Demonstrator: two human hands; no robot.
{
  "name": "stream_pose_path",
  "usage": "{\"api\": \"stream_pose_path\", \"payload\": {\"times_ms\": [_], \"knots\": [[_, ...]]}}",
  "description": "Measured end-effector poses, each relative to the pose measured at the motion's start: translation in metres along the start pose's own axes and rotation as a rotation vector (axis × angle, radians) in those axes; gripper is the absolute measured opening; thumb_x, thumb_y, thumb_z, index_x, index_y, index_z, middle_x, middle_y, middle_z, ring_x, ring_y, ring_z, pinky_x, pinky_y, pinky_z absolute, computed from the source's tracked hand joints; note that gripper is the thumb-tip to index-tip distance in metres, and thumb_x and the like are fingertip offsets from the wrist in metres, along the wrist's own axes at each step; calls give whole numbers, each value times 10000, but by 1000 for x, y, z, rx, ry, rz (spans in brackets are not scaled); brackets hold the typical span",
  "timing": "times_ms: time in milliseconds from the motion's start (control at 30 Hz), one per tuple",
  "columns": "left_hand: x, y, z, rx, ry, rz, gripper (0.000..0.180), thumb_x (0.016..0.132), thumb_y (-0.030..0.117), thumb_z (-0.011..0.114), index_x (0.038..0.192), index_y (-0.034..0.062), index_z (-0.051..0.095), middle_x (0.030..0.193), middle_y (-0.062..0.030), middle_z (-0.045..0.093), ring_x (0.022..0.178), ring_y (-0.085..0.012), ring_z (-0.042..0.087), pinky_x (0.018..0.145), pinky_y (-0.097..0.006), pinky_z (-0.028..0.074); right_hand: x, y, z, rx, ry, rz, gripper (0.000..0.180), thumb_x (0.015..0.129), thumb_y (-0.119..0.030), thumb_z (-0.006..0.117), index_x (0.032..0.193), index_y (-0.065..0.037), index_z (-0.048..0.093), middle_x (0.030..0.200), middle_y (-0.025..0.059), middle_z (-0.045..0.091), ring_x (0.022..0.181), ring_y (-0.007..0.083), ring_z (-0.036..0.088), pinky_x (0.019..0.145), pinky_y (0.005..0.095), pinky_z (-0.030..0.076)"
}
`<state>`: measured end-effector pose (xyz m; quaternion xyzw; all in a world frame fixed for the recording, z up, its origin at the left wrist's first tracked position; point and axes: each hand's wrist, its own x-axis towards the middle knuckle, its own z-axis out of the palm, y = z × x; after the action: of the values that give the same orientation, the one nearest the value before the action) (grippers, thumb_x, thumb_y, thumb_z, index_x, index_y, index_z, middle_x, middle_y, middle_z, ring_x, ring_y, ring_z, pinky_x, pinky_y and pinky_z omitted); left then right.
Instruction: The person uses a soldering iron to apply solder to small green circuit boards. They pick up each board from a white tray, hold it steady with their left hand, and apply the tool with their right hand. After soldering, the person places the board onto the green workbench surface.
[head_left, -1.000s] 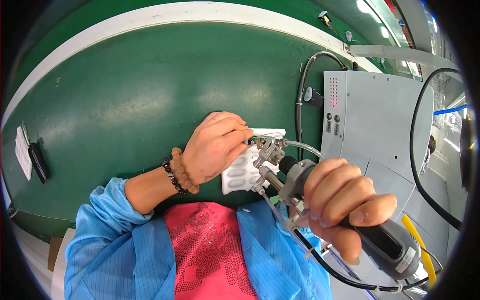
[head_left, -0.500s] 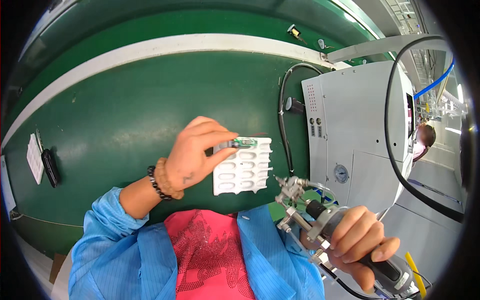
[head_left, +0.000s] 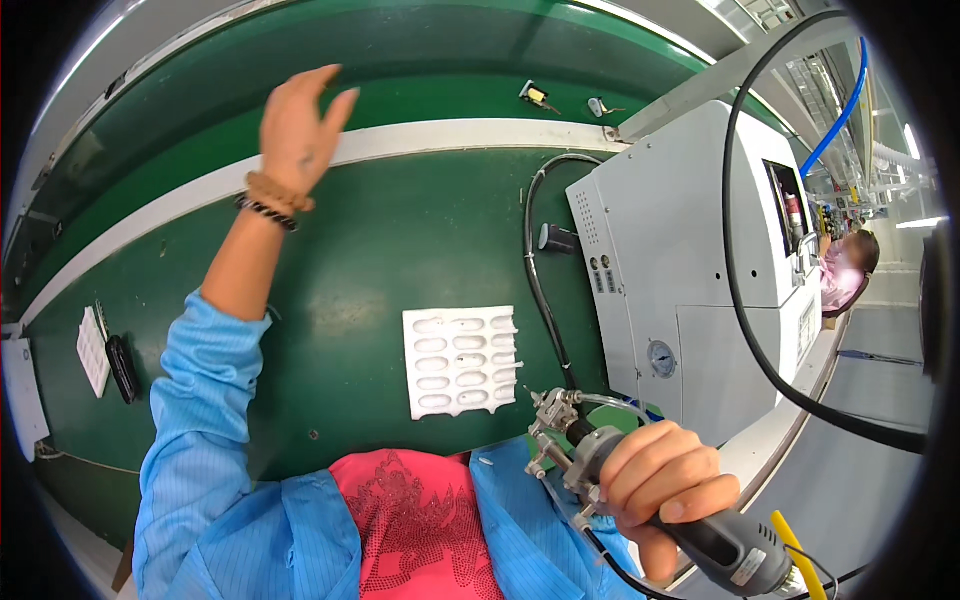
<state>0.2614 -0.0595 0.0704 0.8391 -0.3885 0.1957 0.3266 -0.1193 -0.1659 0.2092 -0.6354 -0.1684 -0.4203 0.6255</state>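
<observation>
The power tool [head_left: 640, 490] sits low at my right side, its metal tip pointing toward the white tray [head_left: 461, 360] on the green table [head_left: 400, 240]. My right hand [head_left: 665, 490] is clenched around its grey handle. My left hand [head_left: 297, 130] is raised far over the table, fingers spread, gripping nothing. A grey machine [head_left: 690, 270] stands beside the tray.

A white moulded plastic tray [head_left: 462, 361] with rows of oval pockets lies on the green surface [head_left: 400, 240], beside a grey metal machine cabinet [head_left: 690, 270] with a round gauge. A black hose [head_left: 535, 270] curves down the cabinet's left side. 2 small metal parts [head_left: 565, 100] rest beyond the surface's white stripe [head_left: 450, 140].
</observation>
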Motion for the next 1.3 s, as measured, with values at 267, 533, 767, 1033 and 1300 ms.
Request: {"api": "stream_pose_path", "payload": {"times_ms": [267,533,767,1033,1300], "knots": [[78,80,176,-301,-256,510,323,840,76,679,1160,55,647,1227,-135,642,1192,-331,570,1052,-415,452,10,4,-9,-9,-42,-33,439,880,-296,770,937,33,485,656,71,508,460,171,524,416,283,466],[103,77,228,-291,-508,197,263,907,67,626,1167,33,599,1037,-175,684,1015,-377,631,911,-413,506,5,0,-22,-94,8,-46,451,883,-324,763,936,26,484,699,88,500,452,172,507,408,281,443],[-20,109,66,-755,-518,23,265,893,54,687,1152,9,654,1051,-119,667,940,-195,650,854,-308,525,-8,-2,-13,-71,38,-24,426,866,-314,784,910,-37,463,610,38,539,420,125,527,401,243,488],[-158,127,-48,-762,-545,-62,259,817,2,717,1072,-2,679,1029,-157,678,927,-310,660,790,-372,528,-6,1,-1,-10,-81,12,451,868,-356,776,957,-47,460,647,36,543,458,125,531,427,241,480],[-180,127,-41,-654,-442,13,312,753,2,752,1058,24,688,1007,-137,682,948,-320,643,829,-396,517,1,14,16,-2,-102,38,462,888,-384,746,978,-50,441,657,33,545,468,124,539,421,241,474]]}}
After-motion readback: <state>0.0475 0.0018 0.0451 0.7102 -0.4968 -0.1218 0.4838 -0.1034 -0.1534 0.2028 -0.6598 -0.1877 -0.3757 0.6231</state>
